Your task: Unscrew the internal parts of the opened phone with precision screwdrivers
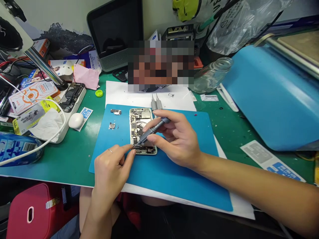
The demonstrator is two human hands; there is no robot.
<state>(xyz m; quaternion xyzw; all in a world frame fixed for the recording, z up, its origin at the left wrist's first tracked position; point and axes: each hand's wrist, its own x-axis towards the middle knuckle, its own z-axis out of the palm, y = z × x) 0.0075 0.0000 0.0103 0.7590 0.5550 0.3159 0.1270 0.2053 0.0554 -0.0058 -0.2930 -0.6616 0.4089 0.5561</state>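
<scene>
An opened smartphone (141,127) lies on a blue work mat (179,179), its boards and inner parts bare. My right hand (178,139) grips a slim grey precision screwdriver (153,130), slanted so its tip meets the phone's lower left part. My left hand (112,169) is closed, with thumb and index finger pinched at the phone's lower left edge, beside that tip. Whatever sits between those fingertips is hidden or too small to name. Two more grey screwdrivers (156,103) lie just beyond the phone. Small loose phone parts (112,125) rest on the mat to its left.
A glass jar (211,76) lies tilted at the back, near a large blue sheet (259,96) on the right. A tablet-like screen (116,33) stands behind. Boxes, a white cable (62,113) and a white earbud case (76,120) crowd the left.
</scene>
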